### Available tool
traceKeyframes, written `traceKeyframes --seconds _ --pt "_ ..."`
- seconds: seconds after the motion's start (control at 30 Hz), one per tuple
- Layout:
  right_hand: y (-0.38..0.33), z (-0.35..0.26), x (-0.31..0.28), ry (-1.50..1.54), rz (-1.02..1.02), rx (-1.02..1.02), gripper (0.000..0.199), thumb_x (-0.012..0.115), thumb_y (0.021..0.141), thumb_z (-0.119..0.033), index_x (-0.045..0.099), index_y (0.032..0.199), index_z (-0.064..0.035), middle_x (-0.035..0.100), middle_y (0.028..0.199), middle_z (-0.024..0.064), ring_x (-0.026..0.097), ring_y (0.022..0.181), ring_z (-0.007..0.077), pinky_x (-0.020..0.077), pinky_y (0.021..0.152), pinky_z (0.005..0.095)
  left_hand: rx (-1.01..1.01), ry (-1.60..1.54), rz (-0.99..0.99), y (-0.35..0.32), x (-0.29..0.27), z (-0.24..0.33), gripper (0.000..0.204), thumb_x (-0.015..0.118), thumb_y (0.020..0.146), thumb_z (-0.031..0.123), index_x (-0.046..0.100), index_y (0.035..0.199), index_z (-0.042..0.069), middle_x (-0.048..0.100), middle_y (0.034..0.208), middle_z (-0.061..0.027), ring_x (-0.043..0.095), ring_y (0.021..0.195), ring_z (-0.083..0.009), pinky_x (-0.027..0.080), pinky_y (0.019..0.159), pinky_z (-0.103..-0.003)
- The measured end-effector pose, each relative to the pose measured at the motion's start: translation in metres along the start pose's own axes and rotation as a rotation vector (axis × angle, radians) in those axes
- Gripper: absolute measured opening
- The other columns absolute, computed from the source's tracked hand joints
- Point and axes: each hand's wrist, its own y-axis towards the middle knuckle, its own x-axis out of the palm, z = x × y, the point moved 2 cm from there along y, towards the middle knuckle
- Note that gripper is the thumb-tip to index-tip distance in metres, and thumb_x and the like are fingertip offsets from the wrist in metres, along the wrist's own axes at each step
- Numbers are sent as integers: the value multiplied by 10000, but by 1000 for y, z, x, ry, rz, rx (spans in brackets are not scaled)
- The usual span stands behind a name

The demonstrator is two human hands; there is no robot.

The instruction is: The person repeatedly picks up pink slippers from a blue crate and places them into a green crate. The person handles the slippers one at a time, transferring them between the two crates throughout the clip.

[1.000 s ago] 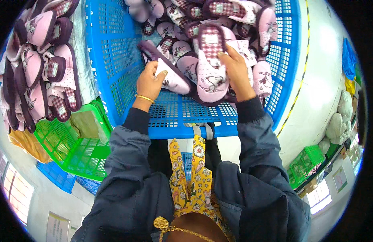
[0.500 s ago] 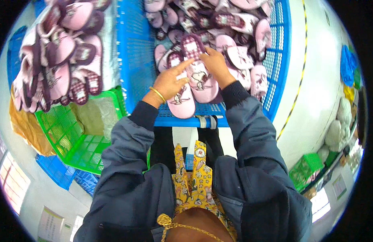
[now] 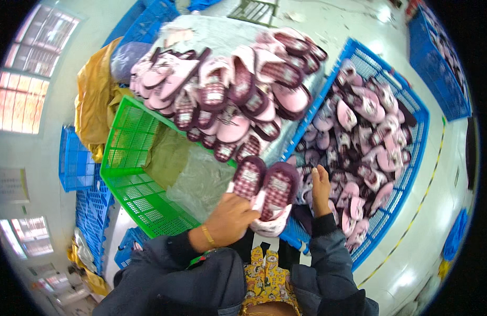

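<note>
My left hand [image 3: 229, 220] is closed around a pair of pink slippers [image 3: 278, 190] with maroon checked insoles, held side by side with the insoles facing up. They hang in front of me, between the green crate and the blue crate. My right hand [image 3: 321, 190] is off the pair, over the near end of the blue crate [image 3: 354, 50], with its fingers stretched out and nothing in them. Many loose slippers of the same kind [image 3: 367, 108] fill that crate. Ahead, more pink slippers [image 3: 214, 87] are heaped on a pale covered surface [image 3: 212, 31].
A green crate [image 3: 148, 221] with clear plastic and an olive sheet inside stands at the left. Yellow sacking [image 3: 98, 89] and a small blue basket [image 3: 75, 160] are beyond it. Another blue crate [image 3: 438, 68] of slippers is at the far right. Yellow-black tape [image 3: 412, 226] marks the floor.
I have turned left, toward the heap and the green crate. The slippers have come out of the blue crate in my left hand, and my right hand has let go.
</note>
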Motion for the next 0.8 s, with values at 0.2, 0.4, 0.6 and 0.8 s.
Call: traceKeyframes --seconds 0.2,0.4,0.6,0.8 --pt "102 48 104 -442 290 24 654 564 883 -454 494 1172 128 559 1151 311 523 1100 434 408 939 465 -96 484 216 -17 -168 -54 190 609 678 75 633 847 158 472 731 -4 505 745 -210 356 784 -405" --pt "83 8 152 -616 430 142 427 576 887 -325 509 1118 28 613 1017 252 581 964 434 454 820 509 -112 977 278 -13 -290 -212 164 570 689 56 641 788 165 559 756 -21 546 811 -227 351 837 -398" --pt "85 9 164 -704 520 211 347 553 902 -297 515 1108 -19 600 1042 216 582 970 388 456 777 494 -409 1103 6 26 -359 -387 146 541 773 89 650 755 185 628 836 -29 598 900 -216 339 888 -383" --pt "88 15 157 -737 503 177 399 606 877 -327 509 1123 -28 604 1033 193 580 965 395 447 771 481 -527 993 -68 69 -314 -505 181 536 779 47 634 801 198 655 912 -22 609 962 -216 320 919 -409"
